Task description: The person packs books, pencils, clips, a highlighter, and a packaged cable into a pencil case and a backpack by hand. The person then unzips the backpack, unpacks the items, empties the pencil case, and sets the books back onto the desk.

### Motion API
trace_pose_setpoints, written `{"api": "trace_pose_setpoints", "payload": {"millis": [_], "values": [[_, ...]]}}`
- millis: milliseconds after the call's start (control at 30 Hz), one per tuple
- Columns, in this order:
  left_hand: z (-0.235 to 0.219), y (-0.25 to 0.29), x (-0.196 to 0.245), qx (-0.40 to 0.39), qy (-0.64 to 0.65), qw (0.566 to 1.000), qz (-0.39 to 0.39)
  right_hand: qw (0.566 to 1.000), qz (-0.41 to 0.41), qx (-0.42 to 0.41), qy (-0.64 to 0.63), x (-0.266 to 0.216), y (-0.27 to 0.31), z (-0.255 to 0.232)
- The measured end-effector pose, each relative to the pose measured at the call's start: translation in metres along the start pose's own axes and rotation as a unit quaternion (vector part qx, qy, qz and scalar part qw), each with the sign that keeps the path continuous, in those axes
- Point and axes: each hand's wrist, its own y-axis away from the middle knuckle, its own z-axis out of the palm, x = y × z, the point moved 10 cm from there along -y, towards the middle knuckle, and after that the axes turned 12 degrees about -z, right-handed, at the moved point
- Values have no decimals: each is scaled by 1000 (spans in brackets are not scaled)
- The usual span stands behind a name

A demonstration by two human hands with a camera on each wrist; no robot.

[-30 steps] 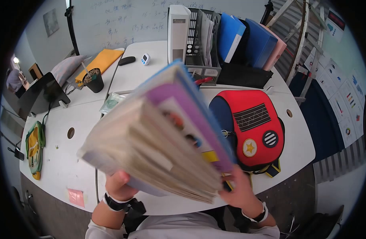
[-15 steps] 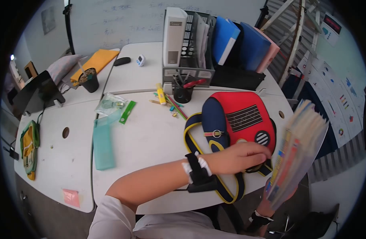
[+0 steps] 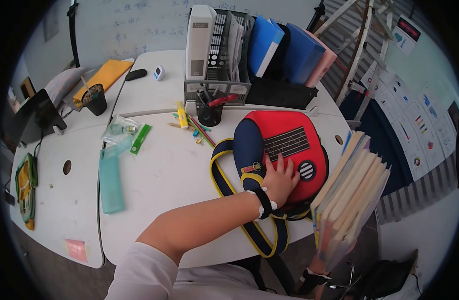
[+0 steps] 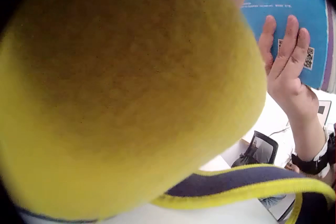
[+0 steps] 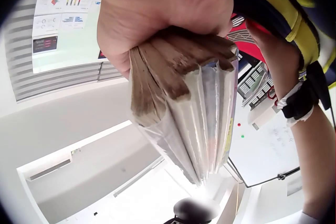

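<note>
Bks (image 3: pixel 348 195), lower end in R grip (image 5: pixel 165 11)

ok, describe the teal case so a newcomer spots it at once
Find the red-and-navy backpack on the white table. Look left, to just right of the seam between tabletops: the teal case lies there. Unlike the clear packet and bright green strip beyond it, it's larger and teal.

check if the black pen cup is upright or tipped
Upright: the pen cup stands on the table, with pens and red handles sticking out of its top.
</note>
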Motion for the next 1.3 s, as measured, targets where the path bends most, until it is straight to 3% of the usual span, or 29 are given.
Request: {"api": "trace_pose_setpoints", "payload": {"millis": [33, 67, 100, 133, 167, 233, 267, 333, 367, 400, 433, 467, 500, 567, 600, 667, 767, 800, 833, 900, 933, 1067, 1100, 1167, 1233, 1300], "values": [[1, 0, 0, -3, -2, 1000, -4, 987, 18, -76, -141, 27, -21, -23], [7, 0, 12, -31, 0, 999, 42, 947, 36, -151, -280, 38, -29, -24], [13, 3, 20, -59, 1, 994, 87, 945, 42, -155, -284, 38, -29, -24], [-3, 11, 18, 30, -21, 995, 98, 941, 63, -171, -284, 40, -27, -21], [-3, 9, 15, 29, -26, 995, 95, 937, 82, -187, -283, 41, -24, -18], [17, 4, 17, -131, 31, 982, 133, 927, 114, -219, -281, 44, -19, -11], [-13, -1, 4, -27, 139, 983, 116, 922, 129, -235, -279, 44, -16, -8], [-50, -19, -31, 33, 294, 955, 22, 913, 156, -260, -273, 46, -12, -2], [-74, -24, -57, 152, 380, 912, -12, 909, 168, -271, -267, 47, -10, 0], [-100, -26, -84, 201, 489, 848, -38, 906, 180, -281, -262, 48, -8, 2], [-98, -32, -110, 171, 543, 811, -135, 902, 191, -290, -257, 49, -6, 4], [-105, -36, -133, 199, 586, 763, -185, 898, 201, -300, -251, 50, -4, 6], [-86, -52, -141, 156, 783, 578, -171, 900, 196, -297, -250, 49, -7, 6], [-102, -49, -139, 89, 825, 543, -131, 936, 178, -278, -126, 60, -20, 5], [-100, -48, -137, 87, 825, 543, -129, 948, 187, -245, -75, 49, -9, 18], [-109, -36, -128, 136, 715, 680, -83, 954, 184, -230, -49, 25, 18, 49], [-124, -8, -103, 145, 625, 766, -47, 957, 204, -200, -46, 29, 12, 63], [-128, -4, -94, 155, 595, 789, 3, 954, 228, -181, -68, 34, 7, 66], [-125, 0, -94, 157, 597, 786, 1, 954, 227, -183, -65, 32, 2, 72], [-133, 12, -96, 239, 551, 799, 2, 957, 203, -166, -126, 23, -10, 83], [-133, 11, -101, 234, 575, 784, -26, 957, 195, -173, -125, 33, -28, 79], [-127, -3, -88, 231, 607, 760, -17, 969, 149, -187, -61, 36, -23, 96], [-126, -6, -79, 232, 584, 778, -3, 969, 147, -188, -59, 39, -19, 100], [-126, -5, -52, 226, 541, 808, 58, 943, 177, -275, -56, 52, -5, 120], [-127, 8, -17, 202, 443, 862, 138, 924, 239, -275, -113, 66, 7, 134], [-144, 34, 1, 230, 416, 855, 206, 882, 287, -287, -237, 81, 14, 146]]}}
